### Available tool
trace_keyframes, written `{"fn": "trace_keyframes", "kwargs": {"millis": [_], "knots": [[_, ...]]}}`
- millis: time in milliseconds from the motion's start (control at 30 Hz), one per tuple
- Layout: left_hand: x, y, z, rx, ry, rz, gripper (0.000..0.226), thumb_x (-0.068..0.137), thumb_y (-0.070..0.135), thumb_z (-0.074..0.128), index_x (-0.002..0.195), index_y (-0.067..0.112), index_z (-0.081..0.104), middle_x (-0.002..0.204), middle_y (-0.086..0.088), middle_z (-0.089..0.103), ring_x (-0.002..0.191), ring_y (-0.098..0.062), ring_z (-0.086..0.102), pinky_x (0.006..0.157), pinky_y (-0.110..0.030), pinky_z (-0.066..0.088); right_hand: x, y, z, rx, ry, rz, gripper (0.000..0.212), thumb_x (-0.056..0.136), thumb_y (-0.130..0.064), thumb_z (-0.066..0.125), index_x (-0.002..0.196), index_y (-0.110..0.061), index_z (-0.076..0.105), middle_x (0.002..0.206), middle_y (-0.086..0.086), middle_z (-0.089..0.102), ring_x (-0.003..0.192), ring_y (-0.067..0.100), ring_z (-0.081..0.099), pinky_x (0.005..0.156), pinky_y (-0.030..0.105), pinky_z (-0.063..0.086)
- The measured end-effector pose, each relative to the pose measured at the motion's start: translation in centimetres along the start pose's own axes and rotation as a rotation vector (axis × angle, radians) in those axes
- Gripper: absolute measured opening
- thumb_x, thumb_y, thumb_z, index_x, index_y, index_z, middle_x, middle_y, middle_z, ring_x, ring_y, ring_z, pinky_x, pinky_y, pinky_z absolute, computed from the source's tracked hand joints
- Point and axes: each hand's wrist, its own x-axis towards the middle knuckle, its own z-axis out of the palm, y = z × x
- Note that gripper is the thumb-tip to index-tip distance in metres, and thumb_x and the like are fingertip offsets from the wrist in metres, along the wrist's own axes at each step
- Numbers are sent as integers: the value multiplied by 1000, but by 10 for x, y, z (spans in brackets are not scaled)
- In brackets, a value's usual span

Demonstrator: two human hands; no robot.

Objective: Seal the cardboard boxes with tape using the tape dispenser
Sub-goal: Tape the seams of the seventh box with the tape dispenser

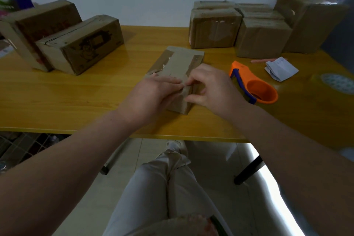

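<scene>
A flat cardboard box (pixel 180 63) lies in the middle of the yellow table (pixel 95 97), with brown tape strips along its left and right sides. My left hand (pixel 153 95) rests flat on its near end, fingers pointing right. My right hand (pixel 208 86) presses its fingertips on the tape at the box's near right edge. Both hands touch the box and neither grips it. The orange tape dispenser (pixel 252 84) with a blue blade guard lies on the table just right of my right hand, untouched.
Two long boxes (pixel 80 44) sit at the back left. Several taped boxes (pixel 216 28) stand stacked at the back right. A folded white paper (pixel 281 69) and a pink pen (pixel 262 61) lie beyond the dispenser. My legs show below the table's front edge.
</scene>
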Motion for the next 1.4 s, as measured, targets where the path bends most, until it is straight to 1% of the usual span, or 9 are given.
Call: {"fn": "trace_keyframes", "kwargs": {"millis": [333, 600, 867, 1000, 1133, 1200, 1267, 1333, 1400], "knots": [[0, 2, 2, -11, 76, 13, 18, 83, 9, 66, 98, 2, 73, 102, -14, 71, 101, -30, 67, 87, -58, 50, -6, -2, 17, 62, 163, -5, 19, 70, -10, 80, 83, -4, 67, 94, 8, 62, 90, 25, 57, 70, 44, 53], [2, 0, -1, 25, 97, 66, 15, 82, 12, 67, 91, 2, 73, 94, -13, 73, 92, -26, 70, 83, -38, 55, -8, -5, 21, -38, 222, -134, 11, 79, -6, 71, 71, -3, 64, 80, 9, 61, 77, 25, 57, 63, 38, 49], [-2, -9, -2, 38, 49, 11, 31, 77, -1, 72, 107, 4, 68, 105, -12, 70, 95, -28, 67, 81, -37, 55, -12, -7, 17, -259, 249, -253, 8, 84, -7, 68, 78, -2, 67, 79, 13, 65, 71, 30, 61, 58, 35, 52], [-17, -12, 1, 65, 199, -163, 44, 73, -1, 75, 116, 6, 64, 119, -13, 64, 114, -30, 60, 96, -41, 48, -14, -6, 11, -339, 214, -261, 18, 85, -23, 66, 79, -6, 67, 81, 9, 65, 74, 25, 61, 54, 37, 51], [-27, -16, 5, 32, 293, -391, 60, 75, 8, 77, 130, 10, 54, 126, -11, 60, 114, -26, 57, 95, -32, 45, -4, -20, 16, -482, 147, -211, 38, 73, -43, 75, 95, -13, 68, 92, 4, 66, 85, 22, 60, 58, 23, 42], [-27, -16, 7, -99, 289, -566, 66, 77, 12, 76, 137, 14, 47, 130, -7, 57, 111, -15, 56, 91, -28, 47, 4, -30, 24, -476, 109, -192, 39, 78, -41, 72, 107, -15, 67, 100, 3, 65, 92, 21, 59, 63, 23, 37], [-25, -15, 9, -251, 299, -691, 68, 78, 11, 74, 139, 16, 45, 132, -2, 56, 108, -5, 54, 88, -20, 47, 10, -37, 28, -441, 77, -183, 27, 88, -31, 63, 111, -17, 64, 104, 1, 64, 95, 19, 57, 67, 22, 41], [-24, -13, 9, -350, 347, -739, 67, 78, 8, 73, 138, 17, 45, 130, 1, 57, 107, -3, 54, 90, -20, 48, 13, -40, 28, -429, 74, -160, 18, 96, -23, 51, 108, -19, 63, 101, -1, 64, 91, 16, 56, 70, 25, 49], [-22, -11, 5, -415, 425, -738, 65, 79, 8, 73, 137, 18, 46, 124, 4, 59, 108, -4, 57, 93, -26, 50, 18, -44, 21, -393, 132, -110, 16, 98, -24, 46, 101, -20, 61, 92, -3, 61, 84, 14, 55, 67, 28, 48]]}}
